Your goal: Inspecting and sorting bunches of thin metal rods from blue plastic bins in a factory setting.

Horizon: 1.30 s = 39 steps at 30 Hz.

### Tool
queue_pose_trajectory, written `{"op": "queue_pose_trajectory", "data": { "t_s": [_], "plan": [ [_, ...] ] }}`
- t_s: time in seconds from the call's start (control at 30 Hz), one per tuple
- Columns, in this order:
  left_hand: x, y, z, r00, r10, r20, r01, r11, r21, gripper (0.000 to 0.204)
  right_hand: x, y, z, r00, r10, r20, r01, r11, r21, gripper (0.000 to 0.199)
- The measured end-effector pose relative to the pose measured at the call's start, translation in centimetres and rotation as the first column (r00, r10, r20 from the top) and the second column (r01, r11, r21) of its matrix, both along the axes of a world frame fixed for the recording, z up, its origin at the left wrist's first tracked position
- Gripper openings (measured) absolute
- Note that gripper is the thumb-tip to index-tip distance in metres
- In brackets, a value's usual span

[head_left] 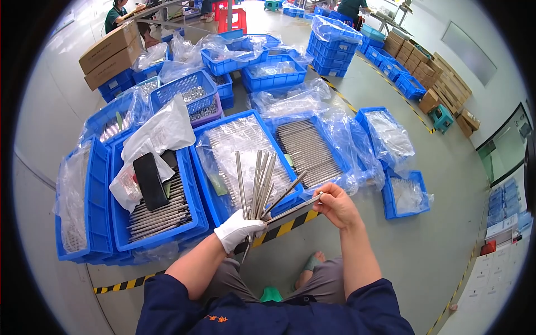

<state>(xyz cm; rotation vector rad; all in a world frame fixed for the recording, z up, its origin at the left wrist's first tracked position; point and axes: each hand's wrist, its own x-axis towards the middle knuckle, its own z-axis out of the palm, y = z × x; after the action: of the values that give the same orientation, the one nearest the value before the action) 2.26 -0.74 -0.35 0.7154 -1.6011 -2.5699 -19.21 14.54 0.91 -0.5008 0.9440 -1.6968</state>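
Observation:
My left hand [240,228], in a white glove, is closed round a bundle of several slim metal rods [258,187] that fan out upward. Bare, my right hand [339,205] pinches the far end of one rod [296,209], which slants up to the right from the bundle. Just beyond the hands stands a blue crate [207,192] with rods under clear plastic. To its right, another blue crate [341,162] holds rows of darker rods [308,146]. On the left, a crate of loose rods [162,219] carries a black phone [149,181] and a white plastic bag [162,128].
Blue baskets of small metal parts [192,94] stand behind the crates. Cardboard boxes [111,56] are stacked at the far left, blue crates [332,50] at the back. Two smaller crates [406,195] sit on the right-hand floor. A person [114,17] sits at the back left.

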Motion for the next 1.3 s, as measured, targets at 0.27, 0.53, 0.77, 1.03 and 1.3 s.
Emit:
{"op": "queue_pose_trajectory", "data": {
  "t_s": [0.27, 0.53, 0.77, 1.03, 1.3],
  "plan": [
    [-0.3, 0.3, -0.5, 1.0, 0.026, 0.005, -0.026, 1.0, -0.007, 0.026, 0.5, -0.3, 0.5, 0.988, -0.132, -0.075, 0.14, 0.984, 0.112, 0.007],
    [0.0, 0.5, -0.7, 0.999, 0.036, 0.028, -0.035, 0.999, -0.034, 0.024, 0.7, 0.2, 0.8, 0.986, -0.112, -0.122, 0.127, 0.984, 0.121, 0.008],
    [-0.3, -0.1, -1.0, 0.999, 0.015, 0.035, -0.011, 0.992, -0.123, 0.026, 0.7, -0.1, 1.4, 0.936, -0.128, -0.327, 0.195, 0.965, 0.178, 0.011],
    [-0.1, -0.3, 0.5, 0.999, 0.034, 0.039, -0.036, 0.999, 0.03, 0.028, -0.8, 0.8, 1.7, 0.951, 0.029, -0.308, -0.004, 0.997, 0.083, 0.018],
    [-0.1, 0.9, 0.0, 0.996, 0.089, 0.006, -0.089, 0.996, 0.001, 0.027, 1.3, 0.2, 0.9, 0.982, -0.171, -0.08, 0.173, 0.985, 0.025, 0.017]
  ]
}}
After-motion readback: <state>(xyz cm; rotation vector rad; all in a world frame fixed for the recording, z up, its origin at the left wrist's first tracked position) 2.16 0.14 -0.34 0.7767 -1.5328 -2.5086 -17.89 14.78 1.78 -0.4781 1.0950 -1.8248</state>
